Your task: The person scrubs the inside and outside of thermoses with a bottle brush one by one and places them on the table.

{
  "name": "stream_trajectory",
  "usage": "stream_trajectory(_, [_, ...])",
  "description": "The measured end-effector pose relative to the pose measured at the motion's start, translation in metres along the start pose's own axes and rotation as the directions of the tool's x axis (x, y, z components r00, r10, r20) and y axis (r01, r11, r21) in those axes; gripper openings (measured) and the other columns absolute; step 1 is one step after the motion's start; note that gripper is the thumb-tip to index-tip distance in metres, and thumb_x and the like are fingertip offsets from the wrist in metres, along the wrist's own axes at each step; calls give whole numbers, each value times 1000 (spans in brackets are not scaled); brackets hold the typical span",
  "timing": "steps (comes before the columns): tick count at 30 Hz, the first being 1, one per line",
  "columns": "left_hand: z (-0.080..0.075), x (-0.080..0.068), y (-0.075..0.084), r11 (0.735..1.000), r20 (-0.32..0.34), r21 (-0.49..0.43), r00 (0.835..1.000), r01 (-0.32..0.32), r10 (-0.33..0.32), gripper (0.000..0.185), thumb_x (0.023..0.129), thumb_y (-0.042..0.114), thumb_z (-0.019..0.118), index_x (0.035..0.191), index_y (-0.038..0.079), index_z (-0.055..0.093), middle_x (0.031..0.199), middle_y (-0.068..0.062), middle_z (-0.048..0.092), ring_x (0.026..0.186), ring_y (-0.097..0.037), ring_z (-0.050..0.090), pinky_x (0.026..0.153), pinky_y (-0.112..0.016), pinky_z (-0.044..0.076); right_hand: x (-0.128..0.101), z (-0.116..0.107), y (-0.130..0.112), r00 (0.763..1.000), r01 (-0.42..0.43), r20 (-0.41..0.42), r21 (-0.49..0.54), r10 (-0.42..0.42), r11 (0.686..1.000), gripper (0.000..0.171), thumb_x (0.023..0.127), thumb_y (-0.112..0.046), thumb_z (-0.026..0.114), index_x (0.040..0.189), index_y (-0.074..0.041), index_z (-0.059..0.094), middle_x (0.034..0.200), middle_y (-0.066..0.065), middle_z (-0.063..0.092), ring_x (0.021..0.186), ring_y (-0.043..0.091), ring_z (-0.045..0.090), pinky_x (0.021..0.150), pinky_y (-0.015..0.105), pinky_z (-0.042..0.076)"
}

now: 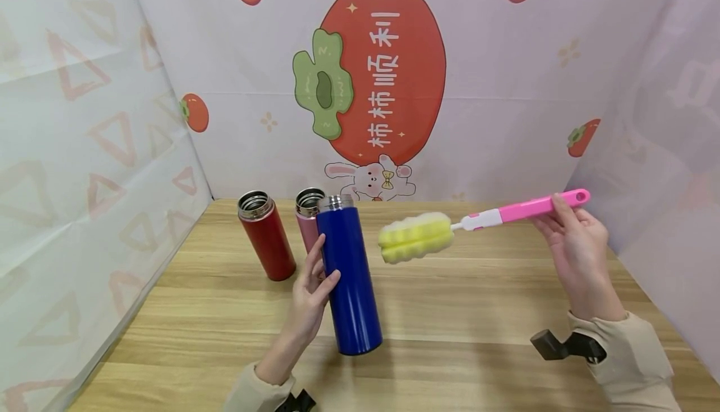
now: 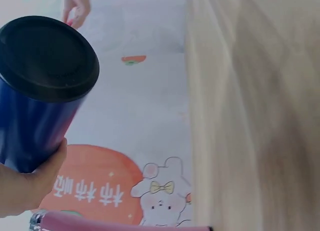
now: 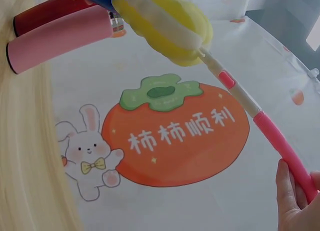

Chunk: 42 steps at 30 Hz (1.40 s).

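Note:
My left hand (image 1: 311,287) grips a blue thermos bottle (image 1: 350,281) round its side, lifted off the table and slightly tilted, its steel neck uncapped. The bottle's black base (image 2: 47,58) faces the left wrist camera. Out to the right, my right hand (image 1: 579,249) pinches the pink handle (image 1: 531,208) of a bottle brush. The yellow and white sponge head (image 1: 416,237) points left toward the blue bottle, apart from it in the head view. Part of a pink bottle (image 1: 306,224) is hidden behind the blue one and my left hand.
A red bottle (image 1: 267,237) without a cap stands at the back left, next to the pink one. The wooden table (image 1: 450,324) ends at a printed backdrop (image 1: 484,87), with cloth walls on the left (image 1: 73,168) and right (image 1: 669,149).

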State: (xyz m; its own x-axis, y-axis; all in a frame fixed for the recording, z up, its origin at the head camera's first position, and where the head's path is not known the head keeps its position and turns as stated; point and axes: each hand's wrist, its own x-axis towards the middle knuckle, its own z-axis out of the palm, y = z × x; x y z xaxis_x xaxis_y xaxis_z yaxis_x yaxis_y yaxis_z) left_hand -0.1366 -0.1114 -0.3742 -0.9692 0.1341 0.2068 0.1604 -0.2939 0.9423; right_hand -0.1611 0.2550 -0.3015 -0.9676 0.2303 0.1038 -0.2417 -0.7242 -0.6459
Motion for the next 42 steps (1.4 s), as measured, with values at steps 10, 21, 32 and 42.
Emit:
stream_trajectory(10, [-7,2,16,991,-56,-47,991,-126,124,62,88,1,48,140,27,25,133,-17,30,111,-18,47,87,-30,43,-11,-14,13,998,8,57,-56,-5,998,9,86,-2,52,88,5,58,80,17,66,76,22,65,71,30,49])
stream_trajectory(21, [-7,9,29,978,-156,-80,971,-194,180,64,87,-4,45,140,26,24,138,-13,28,116,-23,42,88,-31,43,-19,-21,18,998,-38,48,-97,43,995,9,85,-2,54,90,4,59,82,15,65,77,22,65,73,28,49])
stream_trajectory(32, [-5,13,35,969,-202,-75,955,-235,216,63,89,-3,44,141,24,22,138,-8,29,119,-24,38,89,-30,42,27,-112,50,996,-12,79,-246,32,969,26,86,-5,54,110,6,56,94,20,63,88,29,62,80,38,45])
stream_trajectory(42, [3,13,35,961,-218,-132,953,-243,211,63,88,-3,46,140,25,23,135,-13,32,114,-25,45,87,-32,43,50,-155,86,998,21,58,-239,-7,971,35,86,-9,56,117,7,51,100,22,61,91,33,60,79,39,46])
